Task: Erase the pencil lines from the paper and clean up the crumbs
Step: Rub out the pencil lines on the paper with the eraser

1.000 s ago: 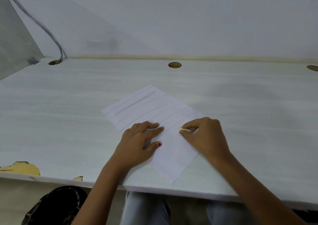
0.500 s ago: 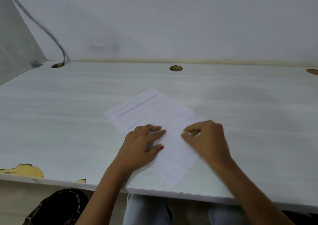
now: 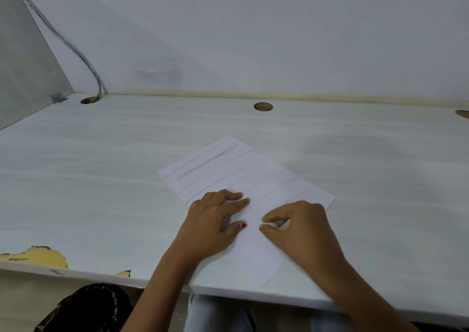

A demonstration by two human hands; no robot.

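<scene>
Head view: paper (image 3: 228, 172) beneath left hand (image 3: 213, 225), eraser (image 3: 267, 224) within right hand (image 3: 302, 230).

Right hand (image 3: 302, 230): slid down the paper (image 3: 266, 187) toward the person, from level with the left hand's (image 3: 213, 220) forefinger to level with its thumb, and ended closer to that thumb.
Eraser (image 3: 267, 224): travelled across the sheet with the pinching fingers. It showed a second ago, was lost in blur half a second ago, then showed again as a pale sliver at the fingertips.
Pencil lines (image 3: 210, 159): any fading from the rubbing was too faint to tell.
View: the head tipped up slightly, so the desk (image 3: 101, 179) sat lower and more of the wall (image 3: 253, 40) came into sight.
</scene>
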